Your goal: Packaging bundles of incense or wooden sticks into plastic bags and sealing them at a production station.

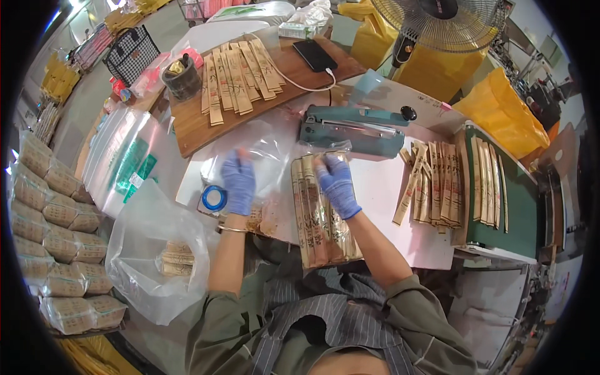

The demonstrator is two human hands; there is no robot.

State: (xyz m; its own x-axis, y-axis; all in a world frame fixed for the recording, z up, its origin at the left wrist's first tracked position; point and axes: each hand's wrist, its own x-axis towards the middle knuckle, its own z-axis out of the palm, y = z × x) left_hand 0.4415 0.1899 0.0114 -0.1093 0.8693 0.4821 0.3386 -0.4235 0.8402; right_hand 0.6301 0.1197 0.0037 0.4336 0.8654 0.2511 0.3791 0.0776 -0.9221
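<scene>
A clear bag of narrow, brown paper-sleeved chopsticks (310,212) lies lengthwise on the white tabletop in front of me. My right hand (338,186), in a blue-purple knitted glove, grips its far end, with the fingers bent over the plastic. Just beyond stands a teal bag sealer (353,130), its arm reaching right to a black knob. My left hand (238,182), gloved alike, is over a loose clear plastic sheet or bag (269,147); its fingertips are blurred, so their grip is unclear. Beside that wrist sits a blue tape roll (214,198).
More sleeves (237,78) lie on a brown board (187,139) with a phone (315,56) and dark cup (182,78). Sleeves (437,181) also lie at right by a green-lined box (515,194). A fan (437,22) stands behind; packed bundles (59,244) are stacked left.
</scene>
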